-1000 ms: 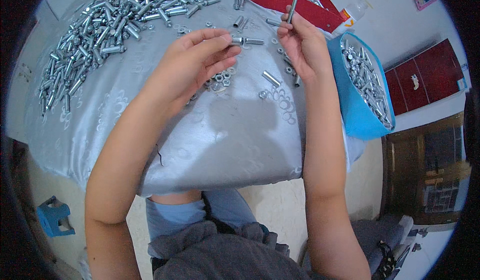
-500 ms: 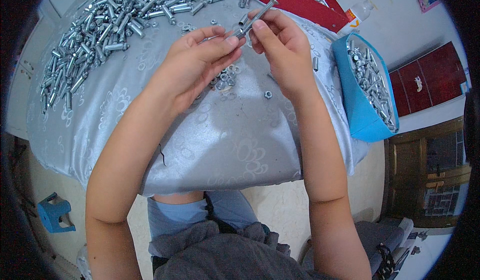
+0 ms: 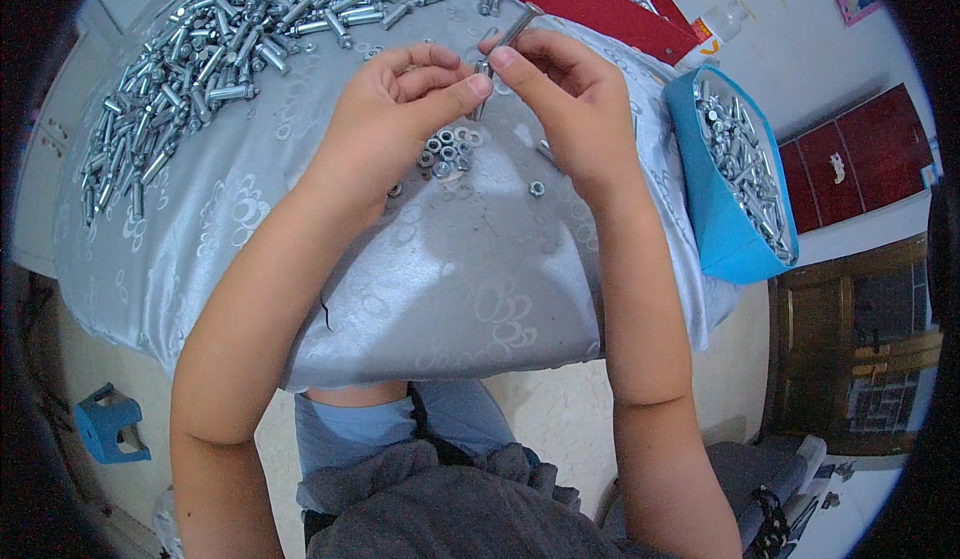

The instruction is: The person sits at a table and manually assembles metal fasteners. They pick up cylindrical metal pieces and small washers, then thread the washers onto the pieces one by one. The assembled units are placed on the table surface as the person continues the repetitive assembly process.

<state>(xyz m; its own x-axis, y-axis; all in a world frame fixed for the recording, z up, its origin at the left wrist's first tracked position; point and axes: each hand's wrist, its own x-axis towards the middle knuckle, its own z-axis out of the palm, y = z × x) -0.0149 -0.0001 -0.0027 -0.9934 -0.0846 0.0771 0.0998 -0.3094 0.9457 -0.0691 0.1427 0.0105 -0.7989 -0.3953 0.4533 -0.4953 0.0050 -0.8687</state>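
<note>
My right hand [image 3: 575, 109] pinches a silvery bolt [image 3: 518, 25] between thumb and fingers, its flared head pointing up and away to the right. Close beside it, my left hand [image 3: 375, 119] has its thumb and fingertips closed on a short metal sleeve [image 3: 480, 71], which hangs nearly upright near the bolt's lower end. Fingers hide whether the two pieces touch. Below the hands, a small heap of nuts [image 3: 441, 155] and washers [image 3: 474, 138] lies on the grey patterned tablecloth [image 3: 450, 289]. One loose nut [image 3: 536, 189] sits apart to the right.
A big pile of metal bolts with sleeves [image 3: 235, 49] spreads over the table's far left. At the far right stand a red box [image 3: 600, 4] of metal parts, a plastic bottle [image 3: 718, 29] and a blue fabric bin [image 3: 735, 249] full of bolts. A blue stool [image 3: 108, 424] is on the floor.
The sleeve in my left hand has swung from slanting in line with the bolt to nearly upright. My left hand has turned and lifted slightly, uncovering more of the nuts.
</note>
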